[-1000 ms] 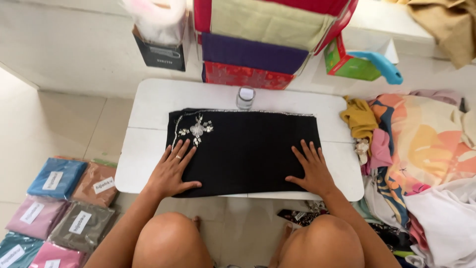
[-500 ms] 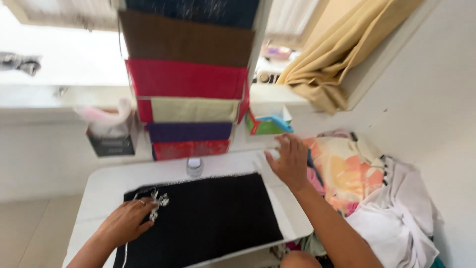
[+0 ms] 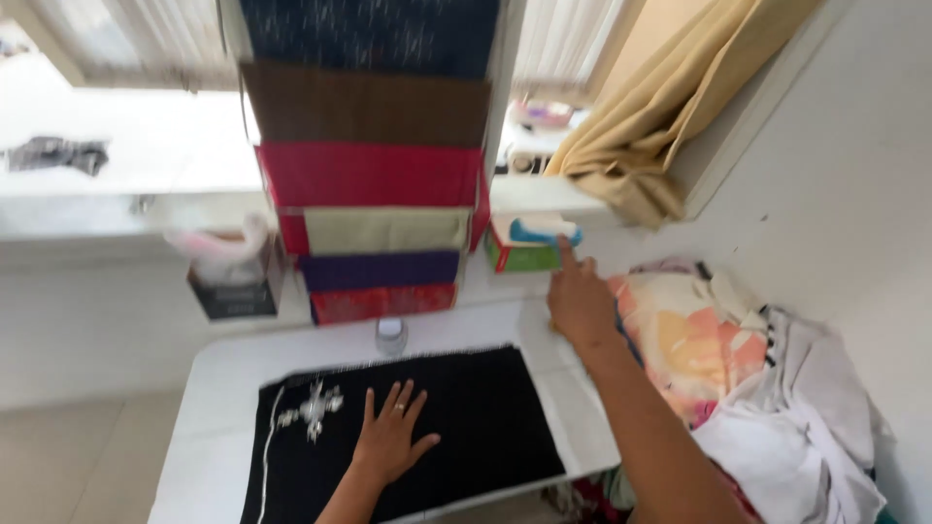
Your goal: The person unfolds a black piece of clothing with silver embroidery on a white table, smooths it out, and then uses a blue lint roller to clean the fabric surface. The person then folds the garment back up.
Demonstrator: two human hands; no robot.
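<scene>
We see our left hand (image 3: 390, 437) lying flat, palm down, on a black rectangular cloth (image 3: 485, 417) that is spread over a low white table (image 3: 218, 378). The fingers are straight and spread apart, gripping nothing, and a ring shows on 1 of them. Just left of the hand, a silver beaded ornament (image 3: 313, 409) sits on the cloth, with a thin pale trim running down the cloth's left edge.

Our right hand (image 3: 579, 301) is raised beyond the table's far right corner. Its index finger points up toward a blue-handled tool (image 3: 544, 230) lying on top of a small green box (image 3: 522, 256) on the white ledge; the other fingers are loosely curled and hold nothing. We cannot tell whether the fingertip touches the tool or the box.

A small clear jar with a white lid (image 3: 391, 336) stands at the cloth's far edge. Behind it rises a stack of folded fabrics (image 3: 374, 175) in dark blue, brown, red, beige and purple. A dark tissue box (image 3: 236, 286) sits to the left of the stack. A heap of patterned and white clothes (image 3: 748, 388) lies right of the table, below a tan curtain (image 3: 660, 107).
</scene>
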